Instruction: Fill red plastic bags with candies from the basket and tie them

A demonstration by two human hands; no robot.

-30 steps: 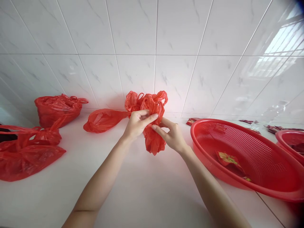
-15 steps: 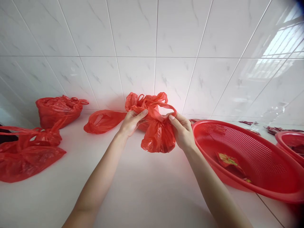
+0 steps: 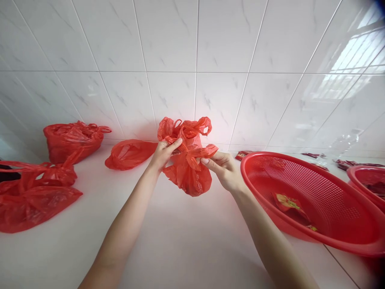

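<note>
Between my hands hangs a small red plastic bag [image 3: 192, 178], its body bunched and rounded, held above the white counter [image 3: 180, 241]. My left hand [image 3: 165, 154] pinches one twisted handle of it at the upper left. With thumb and fingertips, my right hand [image 3: 224, 168] grips the other handle at the right, near where the two straps cross over the bag's neck. What is inside the bag cannot be made out. Right behind it, against the wall, another red plastic bag [image 3: 188, 128] with looped handles is partly hidden.
A red perforated basket [image 3: 339, 208] with a few packets [image 3: 290, 202] stands at right, a second basket [image 3: 361, 176] beyond it. Leftward are a flat red bag [image 3: 129, 154], a full bag [image 3: 73, 140] and a tied bag [image 3: 39, 200]. A clear bottle [image 3: 345, 142] lies by the tiled wall [image 3: 171, 40].
My right hand has come slightly left and down, and the straps that formed an open loop now cross at the bag's neck. The bag's body has shifted left. My left hand has barely moved.
</note>
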